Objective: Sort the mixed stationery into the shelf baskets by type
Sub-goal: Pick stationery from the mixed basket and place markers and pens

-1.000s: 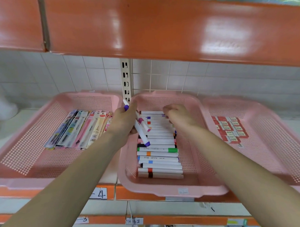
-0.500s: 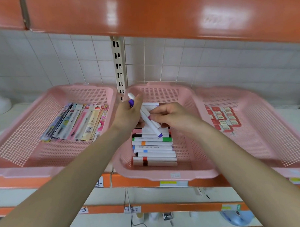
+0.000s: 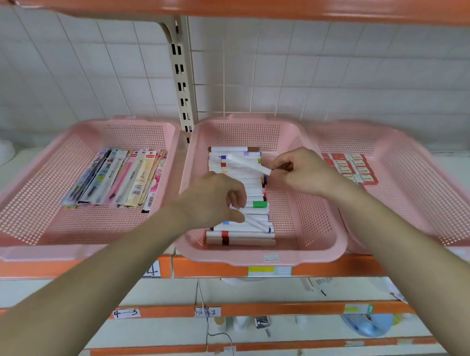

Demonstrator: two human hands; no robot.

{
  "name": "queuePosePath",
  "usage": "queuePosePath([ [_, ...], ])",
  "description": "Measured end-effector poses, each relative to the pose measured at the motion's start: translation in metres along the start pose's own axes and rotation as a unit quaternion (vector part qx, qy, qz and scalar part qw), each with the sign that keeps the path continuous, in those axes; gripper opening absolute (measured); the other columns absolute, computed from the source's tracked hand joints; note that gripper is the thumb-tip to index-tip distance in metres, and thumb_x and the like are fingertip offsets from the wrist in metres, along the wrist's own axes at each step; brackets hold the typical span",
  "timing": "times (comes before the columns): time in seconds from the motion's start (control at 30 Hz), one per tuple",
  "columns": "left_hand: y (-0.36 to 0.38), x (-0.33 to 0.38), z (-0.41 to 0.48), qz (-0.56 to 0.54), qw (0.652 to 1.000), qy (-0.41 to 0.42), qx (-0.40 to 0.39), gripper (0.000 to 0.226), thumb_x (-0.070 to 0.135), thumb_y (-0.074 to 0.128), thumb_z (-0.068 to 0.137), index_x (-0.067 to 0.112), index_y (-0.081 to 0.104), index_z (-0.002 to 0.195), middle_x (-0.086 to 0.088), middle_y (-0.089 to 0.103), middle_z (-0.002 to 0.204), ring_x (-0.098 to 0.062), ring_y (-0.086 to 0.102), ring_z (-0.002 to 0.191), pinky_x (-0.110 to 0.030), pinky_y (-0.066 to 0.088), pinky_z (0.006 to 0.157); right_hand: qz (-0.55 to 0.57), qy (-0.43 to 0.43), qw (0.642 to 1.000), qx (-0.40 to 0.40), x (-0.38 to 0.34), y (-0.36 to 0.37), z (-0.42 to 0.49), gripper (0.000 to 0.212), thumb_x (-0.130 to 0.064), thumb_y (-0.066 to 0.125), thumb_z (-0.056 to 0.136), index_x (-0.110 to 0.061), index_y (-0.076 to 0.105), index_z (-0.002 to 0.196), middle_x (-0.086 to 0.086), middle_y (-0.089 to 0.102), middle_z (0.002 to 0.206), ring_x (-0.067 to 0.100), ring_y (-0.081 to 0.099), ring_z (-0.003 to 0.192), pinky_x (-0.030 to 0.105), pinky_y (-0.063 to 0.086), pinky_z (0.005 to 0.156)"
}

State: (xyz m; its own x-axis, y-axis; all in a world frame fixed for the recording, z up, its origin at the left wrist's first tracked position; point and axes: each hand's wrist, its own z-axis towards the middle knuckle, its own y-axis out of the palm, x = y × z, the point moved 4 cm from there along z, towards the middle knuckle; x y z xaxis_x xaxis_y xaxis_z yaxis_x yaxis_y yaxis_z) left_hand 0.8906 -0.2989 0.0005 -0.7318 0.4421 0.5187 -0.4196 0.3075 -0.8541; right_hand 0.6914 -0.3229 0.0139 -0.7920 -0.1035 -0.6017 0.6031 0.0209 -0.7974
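Head view, looking down along 2 bare forearms at an orange shelf (image 3: 218, 267) carrying 3 pink mesh baskets side by side, against a white tiled wall (image 3: 331, 68).

Left basket (image 3: 42, 184): packaged pens (image 3: 116, 179) lying flat and overlapping in a loose fan.

Middle basket (image 3: 258, 257): a neat row of markers (image 3: 251, 189), white barrels with coloured caps and bands, laid crosswise and running from the back wall to the front.

Right basket (image 3: 415, 171): small red-and-white packets (image 3: 353, 168) in a tidy block near its left side.

Both hands over the middle basket.

Left hand (image 3: 213, 202) low over the front half of the row, fingers curled in and gripping a purple-tipped marker (image 3: 256, 222). White barrel slanting down to the right across the row, purple end near the front right.

Right hand (image 3: 305, 172) further back, thumb and fingertips pinching the right end of a slanted white marker (image 3: 248, 164). Other end pointing up and left over the back of the row. Touching the markers beneath or just clear of them: cannot tell.

Above, the underside of an upper orange shelf (image 3: 249, 4) and a cream slotted upright (image 3: 182, 73) between the left and middle baskets.

Below, lower orange shelf edges with small handwritten labels (image 3: 126, 313) and a blurred blue object (image 3: 366, 322) at the right.
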Motion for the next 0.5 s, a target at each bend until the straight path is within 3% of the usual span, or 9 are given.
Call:
queuePosePath([
  [0.1, 0.011, 0.002, 0.001, 0.128, 0.992, 0.009, -0.008, 0.018, 0.039, 0.082, 0.075, 0.03, 0.069, 0.084, 0.018, 0.066, 0.082, -0.007, 0.058, 0.084, -0.025, 0.039, 0.079, -0.016, -0.005, 1.0, -0.018, 0.001, 0.001, -0.006, 0.016, -0.014, 0.066, 0.09, -0.019, 0.077, 0.101, -0.025, 0.061, 0.082, -0.002, 0.058, 0.078, 0.009, 0.043, 0.072],
  [0.17, 0.017, 0.001, 0.003, 0.188, 0.982, 0.006, 0.0, 0.018, 0.038, 0.082, 0.075, 0.03, 0.065, 0.077, 0.017, 0.057, 0.074, -0.012, 0.053, 0.079, -0.027, 0.034, 0.076, -0.045, -0.014, 0.998, -0.03, 0.001, 0.0, -0.01, 0.019, -0.013, 0.065, 0.09, -0.02, 0.077, 0.104, -0.02, 0.062, 0.085, 0.003, 0.058, 0.082, 0.002, 0.037, 0.067],
  [0.23, 0.02, -0.002, 0.005, 0.196, 0.981, -0.009, -0.006, 0.026, 0.033, 0.082, 0.075, 0.027, 0.057, 0.068, 0.015, 0.053, 0.073, -0.016, 0.055, 0.08, -0.027, 0.033, 0.068, -0.072, -0.021, 0.997, -0.03, 0.001, -0.003, -0.017, 0.02, -0.012, 0.065, 0.089, -0.021, 0.077, 0.103, -0.015, 0.065, 0.085, 0.005, 0.059, 0.081, 0.001, 0.037, 0.065],
  [0.33, 0.023, -0.006, 0.008, 0.17, 0.985, -0.028, -0.028, 0.035, 0.031, 0.082, 0.076, 0.026, 0.05, 0.064, 0.013, 0.05, 0.077, -0.019, 0.056, 0.084, -0.027, 0.034, 0.06, -0.089, -0.038, 0.994, -0.043, -0.003, -0.01, -0.032, 0.02, -0.01, 0.065, 0.088, -0.022, 0.077, 0.098, -0.012, 0.067, 0.085, 0.005, 0.061, 0.079, 0.018, 0.047, 0.072],
  [0.43, 0.021, -0.006, 0.009, 0.18, 0.982, -0.031, -0.042, 0.032, 0.039, 0.084, 0.075, 0.027, 0.054, 0.071, 0.013, 0.047, 0.079, -0.017, 0.052, 0.081, -0.027, 0.034, 0.061, -0.113, -0.059, 0.99, -0.065, -0.006, -0.012, -0.05, 0.02, -0.009, 0.067, 0.086, -0.024, 0.076, 0.094, -0.015, 0.065, 0.083, 0.001, 0.059, 0.077, 0.02, 0.048, 0.072],
  [0.5, 0.019, -0.006, 0.008, 0.181, 0.981, -0.032, -0.064, 0.032, 0.041, 0.085, 0.073, 0.022, 0.062, 0.083, 0.007, 0.054, 0.088, -0.015, 0.052, 0.076, -0.026, 0.034, 0.058, -0.128, -0.063, 0.986, -0.084, -0.008, -0.013, -0.058, 0.019, -0.01, 0.068, 0.086, -0.026, 0.076, 0.091, -0.015, 0.064, 0.083, 0.0, 0.059, 0.077, 0.019, 0.047, 0.072],
])
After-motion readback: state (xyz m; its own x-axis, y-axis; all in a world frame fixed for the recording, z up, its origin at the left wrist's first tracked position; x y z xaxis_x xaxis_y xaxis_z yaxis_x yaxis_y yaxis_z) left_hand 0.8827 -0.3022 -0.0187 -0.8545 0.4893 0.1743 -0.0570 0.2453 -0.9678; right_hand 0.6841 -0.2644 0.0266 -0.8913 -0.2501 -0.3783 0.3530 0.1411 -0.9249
